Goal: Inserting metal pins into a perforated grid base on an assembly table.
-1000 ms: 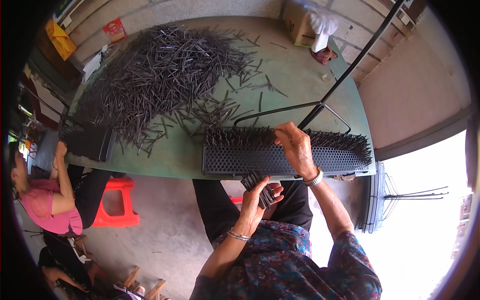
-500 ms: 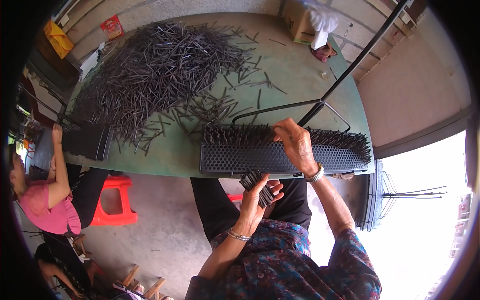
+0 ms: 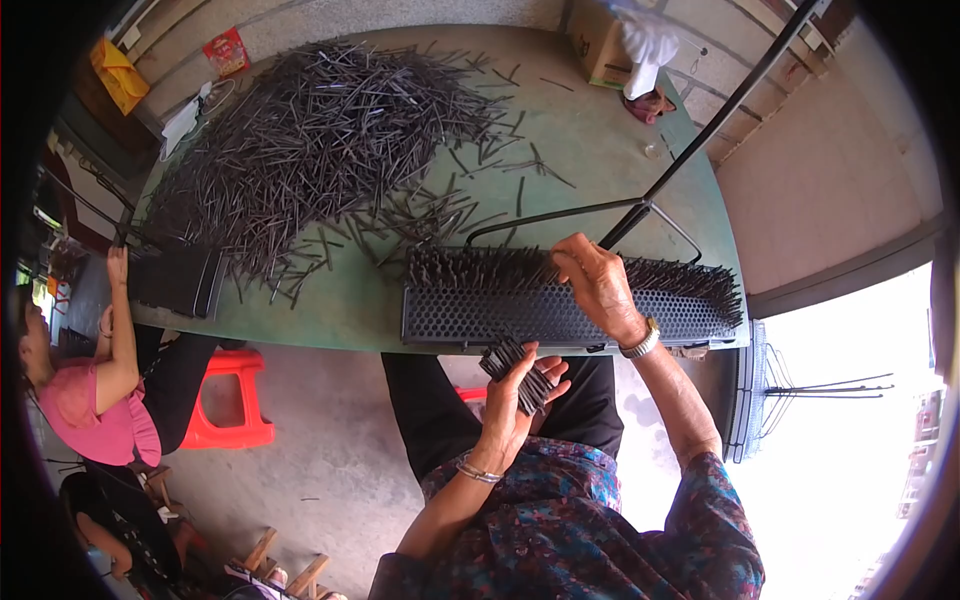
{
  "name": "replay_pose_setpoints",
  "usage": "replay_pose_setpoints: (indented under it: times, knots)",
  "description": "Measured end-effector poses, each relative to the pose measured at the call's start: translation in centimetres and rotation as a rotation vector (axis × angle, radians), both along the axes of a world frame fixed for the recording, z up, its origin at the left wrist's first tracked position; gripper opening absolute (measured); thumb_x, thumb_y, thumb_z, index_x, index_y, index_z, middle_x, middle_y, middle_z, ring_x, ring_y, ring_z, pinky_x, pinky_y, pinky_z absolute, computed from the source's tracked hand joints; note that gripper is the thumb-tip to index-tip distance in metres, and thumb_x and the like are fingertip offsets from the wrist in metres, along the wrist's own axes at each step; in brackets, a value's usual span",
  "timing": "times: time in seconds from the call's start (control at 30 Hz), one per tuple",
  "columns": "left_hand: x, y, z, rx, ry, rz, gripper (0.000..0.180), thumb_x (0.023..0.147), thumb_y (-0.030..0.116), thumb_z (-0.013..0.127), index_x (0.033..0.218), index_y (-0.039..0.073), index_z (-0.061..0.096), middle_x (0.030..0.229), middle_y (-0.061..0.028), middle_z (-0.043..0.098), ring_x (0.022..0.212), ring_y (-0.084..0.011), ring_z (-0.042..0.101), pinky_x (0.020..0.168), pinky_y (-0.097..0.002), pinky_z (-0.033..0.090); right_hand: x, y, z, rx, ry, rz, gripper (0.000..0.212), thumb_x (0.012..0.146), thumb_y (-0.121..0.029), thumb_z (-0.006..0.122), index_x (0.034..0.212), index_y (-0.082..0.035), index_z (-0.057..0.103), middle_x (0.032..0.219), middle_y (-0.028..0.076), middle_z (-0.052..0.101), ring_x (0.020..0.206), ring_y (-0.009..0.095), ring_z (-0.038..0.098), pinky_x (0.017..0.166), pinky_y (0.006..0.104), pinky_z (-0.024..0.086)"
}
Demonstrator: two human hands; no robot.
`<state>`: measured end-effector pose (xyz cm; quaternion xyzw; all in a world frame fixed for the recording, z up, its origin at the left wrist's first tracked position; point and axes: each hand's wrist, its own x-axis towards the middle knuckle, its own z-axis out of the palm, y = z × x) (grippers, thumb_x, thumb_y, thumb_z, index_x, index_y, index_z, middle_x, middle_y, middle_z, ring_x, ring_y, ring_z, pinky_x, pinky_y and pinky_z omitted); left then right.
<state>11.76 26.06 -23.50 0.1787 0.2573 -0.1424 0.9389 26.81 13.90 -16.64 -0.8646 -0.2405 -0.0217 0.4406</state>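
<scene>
A long black perforated panel [image 3: 480, 318] with a wire handle frame lies along the table's near edge. Thin dark strips [image 3: 470, 268] stand upright in the holes of its far rows, while the near rows show bare holes. Over the edge of these strips, my right hand [image 3: 598, 290] is closed in a pinch; whatever lies between its fingertips is hidden. Below the panel's near edge, my left hand [image 3: 510, 405] is closed around a bundle of short dark strips [image 3: 505, 357], palm up above my lap.
A big heap of loose dark strips [image 3: 330, 130] covers the table's left half, with stray ones around it. A black pole [image 3: 720, 120] slants up to the right. A cardboard box [image 3: 600, 45] stands at the back. A co-worker in pink [image 3: 105, 410] sits left, near a red stool [image 3: 235, 400].
My right hand has shifted slightly up along the upright strips, its wrist a little to the right. My left hand keeps the bundle in nearly the same place.
</scene>
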Motion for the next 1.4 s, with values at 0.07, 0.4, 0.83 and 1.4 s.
replay_pose_setpoints:
  times: [0.07,0.4,0.83,1.4]
  knots:
    - [0.0,0.0,0.0,0.000,-0.002,0.001,0.028,0.095,0.020,0.055,0.120,0.007,0.051,0.106,-0.0196,0.063,0.103,-0.0336,0.063,0.089,-0.0517,0.052,0.1,-0.1,-0.1,0.031,0.004,0.020,0.008,0.091,-0.005,0.057,0.096,0.001,0.058,0.076,0.009,0.061,0.067,0.016,0.065,0.059,0.0280,0.049]
    - [-0.1,0.0,0.0,0.038,0.019,0.013,0.028,0.095,0.020,0.056,0.118,0.005,0.052,0.101,-0.0175,0.063,0.094,-0.0313,0.065,0.087,-0.0498,0.054,-0.5,0.1,-1.1,-0.035,-0.119,-0.028,0.009,0.090,-0.005,0.059,0.097,0.001,0.057,0.078,0.012,0.062,0.064,0.019,0.066,0.056,0.0296,0.051]
    - [-0.5,0.0,0.1,0.143,0.023,0.017,0.025,0.092,0.027,0.063,0.102,0.004,0.057,0.067,-0.0041,0.057,0.056,-0.0142,0.056,0.049,-0.0288,0.048,-0.3,0.0,-0.6,-0.083,-0.241,0.090,0.009,0.088,0.000,0.056,0.097,0.002,0.056,0.075,0.012,0.058,0.066,0.023,0.064,0.059,0.0324,0.050]
    - [-0.5,-0.1,0.6,0.156,-0.036,-0.014,0.013,0.095,0.019,0.058,0.087,0.009,0.054,0.063,-0.0049,0.054,0.056,-0.0139,0.053,0.047,-0.0284,0.043,0.9,-0.4,-1.3,-0.153,-0.270,0.272,0.014,0.081,-0.003,0.064,0.094,-0.003,0.058,0.078,0.013,0.058,0.071,0.030,0.060,0.062,0.0383,0.048]
